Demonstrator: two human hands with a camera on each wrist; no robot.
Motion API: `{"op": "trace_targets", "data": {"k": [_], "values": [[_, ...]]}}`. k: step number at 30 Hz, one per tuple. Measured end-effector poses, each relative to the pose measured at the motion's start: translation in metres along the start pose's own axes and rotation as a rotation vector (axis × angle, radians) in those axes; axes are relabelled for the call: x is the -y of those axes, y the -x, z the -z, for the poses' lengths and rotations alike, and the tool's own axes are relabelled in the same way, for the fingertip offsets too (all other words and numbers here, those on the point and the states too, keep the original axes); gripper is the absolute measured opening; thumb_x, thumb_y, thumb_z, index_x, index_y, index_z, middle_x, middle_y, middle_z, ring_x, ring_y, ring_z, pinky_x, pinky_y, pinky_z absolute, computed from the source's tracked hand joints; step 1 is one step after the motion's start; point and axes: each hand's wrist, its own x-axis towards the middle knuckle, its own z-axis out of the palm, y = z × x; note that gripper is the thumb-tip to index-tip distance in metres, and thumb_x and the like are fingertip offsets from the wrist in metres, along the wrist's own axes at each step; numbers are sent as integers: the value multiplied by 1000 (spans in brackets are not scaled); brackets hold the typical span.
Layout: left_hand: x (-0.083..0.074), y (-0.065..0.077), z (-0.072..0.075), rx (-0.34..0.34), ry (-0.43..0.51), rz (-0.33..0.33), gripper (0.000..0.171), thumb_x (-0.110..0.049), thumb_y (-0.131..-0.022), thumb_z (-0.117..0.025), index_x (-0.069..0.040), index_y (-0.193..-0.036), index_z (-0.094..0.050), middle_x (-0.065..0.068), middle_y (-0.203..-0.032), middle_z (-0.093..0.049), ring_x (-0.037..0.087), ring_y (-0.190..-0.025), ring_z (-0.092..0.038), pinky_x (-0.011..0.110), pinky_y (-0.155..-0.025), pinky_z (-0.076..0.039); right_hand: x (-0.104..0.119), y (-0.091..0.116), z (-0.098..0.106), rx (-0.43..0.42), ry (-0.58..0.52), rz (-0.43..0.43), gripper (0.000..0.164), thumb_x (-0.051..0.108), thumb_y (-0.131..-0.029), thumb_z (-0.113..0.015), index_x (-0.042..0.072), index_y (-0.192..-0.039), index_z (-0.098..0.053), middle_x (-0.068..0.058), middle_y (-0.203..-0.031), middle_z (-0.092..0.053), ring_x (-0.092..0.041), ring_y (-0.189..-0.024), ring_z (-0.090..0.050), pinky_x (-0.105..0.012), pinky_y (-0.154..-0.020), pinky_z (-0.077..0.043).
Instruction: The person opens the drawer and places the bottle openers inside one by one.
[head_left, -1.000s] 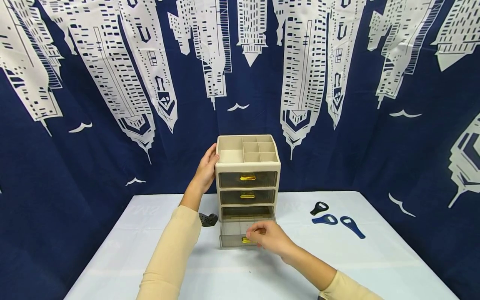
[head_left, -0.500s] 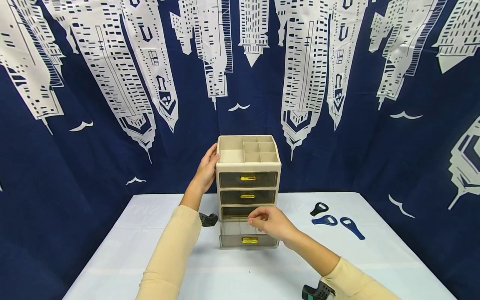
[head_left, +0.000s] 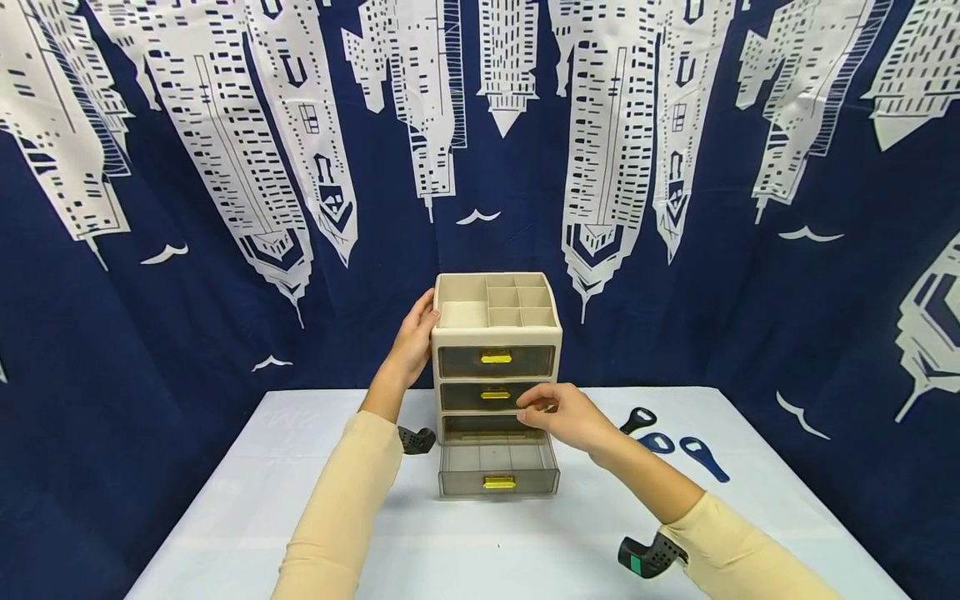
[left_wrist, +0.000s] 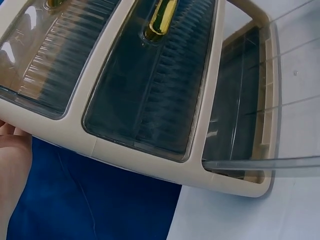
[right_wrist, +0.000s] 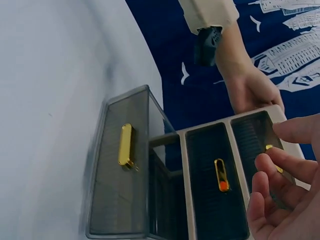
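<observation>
Presently the drawer unit (head_left: 497,336) stands upright on the white table (head_left: 450,567), its bottom drawer (head_left: 463,484) jutting out. The left hand (head_left: 411,337) rests along its side, fingers extended; the right hand (head_left: 570,418) (loosely curled, thumb apart, nothing held) hovers before the middle drawer (head_left: 463,397). A careless dip could knock the jutting drawer; a hard, unbraced pull might tip everything forward.

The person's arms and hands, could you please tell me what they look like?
The arms wear plain, cream long sleeves; the left hand and right hand are ungloved. By each cuff sits a black, perforated device, the right one showing a green patch.
</observation>
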Motion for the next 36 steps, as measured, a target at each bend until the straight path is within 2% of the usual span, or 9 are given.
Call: {"op": "trace_targets", "data": {"k": [8,16,22,30,36], "values": [[-1,1,-1,-3,-13,4,56,-14,-114,-39,-15,-166,-18,5,-170,-20,23,-152,-24,48,-120,-25,-7,-4,25,21,13,58,32,14,-98,-73,1,-127,-68,-5,-104,-68,-26,-94,-65,-40,-81,-51],[0,1,0,-6,-16,-6,56,-14,-114,-40,-14,-166,-20,5,-170,-20,23,-153,-24,49,-120,-25,-23,-12,56,-38,67,70,39,12,-98,-72,-4,-133,-63,-9,-109,-66,-23,-96,-64,-39,-86,-52],[0,1,1,-3,-18,-3,57,-16,-114,-41,-15,-166,-20,4,-170,-20,22,-153,-23,48,-120,-25,-29,-14,78,-68,83,34,40,14,-100,-71,-4,-135,-62,-14,-117,-66,-29,-106,-63,-45,-92,-50],[0,1,1,5,-13,-5,57,-15,-114,-40,-14,-166,-18,5,-171,-19,23,-153,-23,48,-121,-24,-35,-16,99,-121,157,7,45,17,-100,-71,-3,-139,-58,-16,-120,-64,-32,-108,-62,-45,-91,-51],[1,0,1,2,-1,-8,57,-13,-114,-40,-13,-166,-19,6,-171,-19,23,-153,-23,48,-121,-24,-45,-18,113,-136,179,-56,50,21,-102,-69,-1,-144,-54,-21,-130,-60,-38,-117,-58,-56,-98,-47]]}}
